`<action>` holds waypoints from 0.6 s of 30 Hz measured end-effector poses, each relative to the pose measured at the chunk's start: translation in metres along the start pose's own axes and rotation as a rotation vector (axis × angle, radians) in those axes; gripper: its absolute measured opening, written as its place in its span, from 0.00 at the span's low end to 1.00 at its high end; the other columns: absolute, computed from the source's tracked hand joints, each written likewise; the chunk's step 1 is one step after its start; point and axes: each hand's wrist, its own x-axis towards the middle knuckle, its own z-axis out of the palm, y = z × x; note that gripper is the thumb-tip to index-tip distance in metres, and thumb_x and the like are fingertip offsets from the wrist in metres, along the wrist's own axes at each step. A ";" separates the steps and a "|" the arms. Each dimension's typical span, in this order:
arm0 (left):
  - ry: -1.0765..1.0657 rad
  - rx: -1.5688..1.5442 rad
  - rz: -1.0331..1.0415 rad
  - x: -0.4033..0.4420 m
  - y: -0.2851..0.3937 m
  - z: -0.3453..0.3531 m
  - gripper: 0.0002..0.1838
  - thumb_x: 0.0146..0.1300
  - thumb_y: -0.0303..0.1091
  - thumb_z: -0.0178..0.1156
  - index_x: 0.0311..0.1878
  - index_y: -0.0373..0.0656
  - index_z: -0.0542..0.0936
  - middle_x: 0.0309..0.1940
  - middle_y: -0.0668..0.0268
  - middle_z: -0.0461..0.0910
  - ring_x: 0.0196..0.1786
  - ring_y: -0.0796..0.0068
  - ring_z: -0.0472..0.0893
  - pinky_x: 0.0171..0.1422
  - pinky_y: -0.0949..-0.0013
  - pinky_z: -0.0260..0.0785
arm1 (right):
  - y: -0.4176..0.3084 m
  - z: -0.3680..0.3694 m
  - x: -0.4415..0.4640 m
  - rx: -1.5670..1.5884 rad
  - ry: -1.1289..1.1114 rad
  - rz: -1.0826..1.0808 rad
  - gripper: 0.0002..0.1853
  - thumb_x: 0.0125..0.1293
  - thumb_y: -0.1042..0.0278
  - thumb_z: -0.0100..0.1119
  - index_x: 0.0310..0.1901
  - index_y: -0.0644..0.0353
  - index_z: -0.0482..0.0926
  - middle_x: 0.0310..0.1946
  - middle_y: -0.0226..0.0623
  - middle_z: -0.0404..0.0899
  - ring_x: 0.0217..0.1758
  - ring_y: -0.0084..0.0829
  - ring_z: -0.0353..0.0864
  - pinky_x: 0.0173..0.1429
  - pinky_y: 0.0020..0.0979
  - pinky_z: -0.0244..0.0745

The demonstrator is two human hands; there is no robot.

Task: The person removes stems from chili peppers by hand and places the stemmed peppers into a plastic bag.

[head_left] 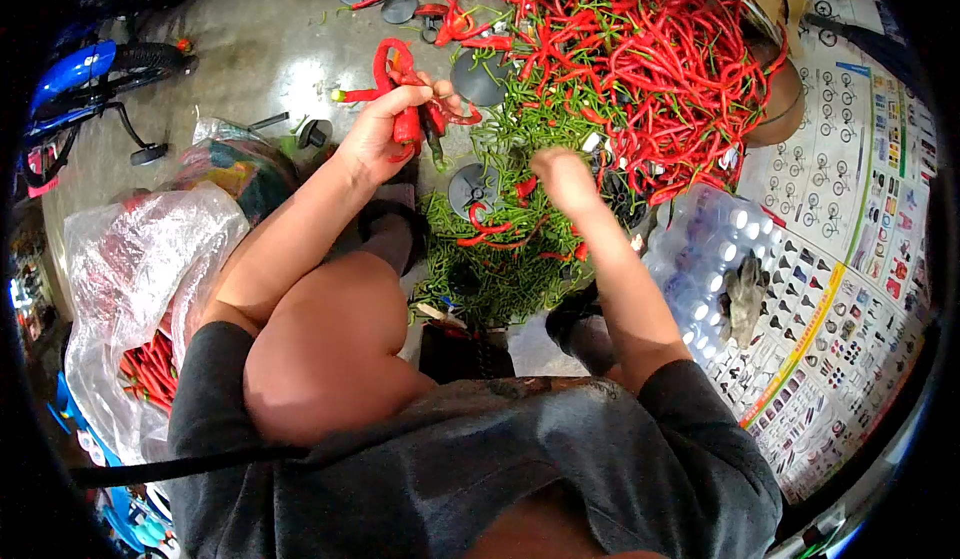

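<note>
Left hand (378, 139) grasps several red peppers (406, 129), left of the green stem pile (505, 284). Right hand (566, 183) is curled over the stems; cannot tell whether it holds anything. Pepper heap (680, 69) lies forward-right.

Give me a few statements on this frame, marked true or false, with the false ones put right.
1. The left hand holds red peppers. True.
2. The right hand is inside the bag. False: it is over by the stems.
3. The stems are mostly green. True.
4. The bottles lie on the person's left. False: they lie on the right.
5. The bag has red peppers in it. True.
6. The bike is yellow. False: its frame is blue.
</note>
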 end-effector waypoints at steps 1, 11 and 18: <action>0.013 -0.001 -0.010 0.001 -0.001 -0.003 0.10 0.54 0.27 0.57 0.39 0.41 0.69 0.36 0.62 0.77 0.42 0.66 0.77 0.52 0.64 0.68 | 0.009 0.019 -0.005 -0.105 -0.162 -0.055 0.07 0.52 0.72 0.53 0.32 0.60 0.79 0.31 0.42 0.76 0.38 0.42 0.76 0.44 0.38 0.72; 0.091 0.269 -0.233 0.000 -0.012 -0.009 0.09 0.56 0.35 0.60 0.34 0.42 0.73 0.26 0.65 0.76 0.33 0.68 0.78 0.39 0.65 0.70 | -0.030 0.001 0.000 0.608 0.169 0.281 0.14 0.50 0.77 0.60 0.41 0.58 0.72 0.38 0.39 0.70 0.40 0.33 0.76 0.45 0.29 0.72; 0.106 0.321 -0.383 -0.002 -0.029 0.011 0.13 0.54 0.34 0.63 0.40 0.40 0.74 0.31 0.65 0.78 0.32 0.72 0.78 0.41 0.66 0.72 | -0.094 -0.041 0.010 0.897 0.355 0.004 0.14 0.50 0.79 0.63 0.40 0.64 0.73 0.38 0.36 0.74 0.35 0.25 0.75 0.41 0.25 0.71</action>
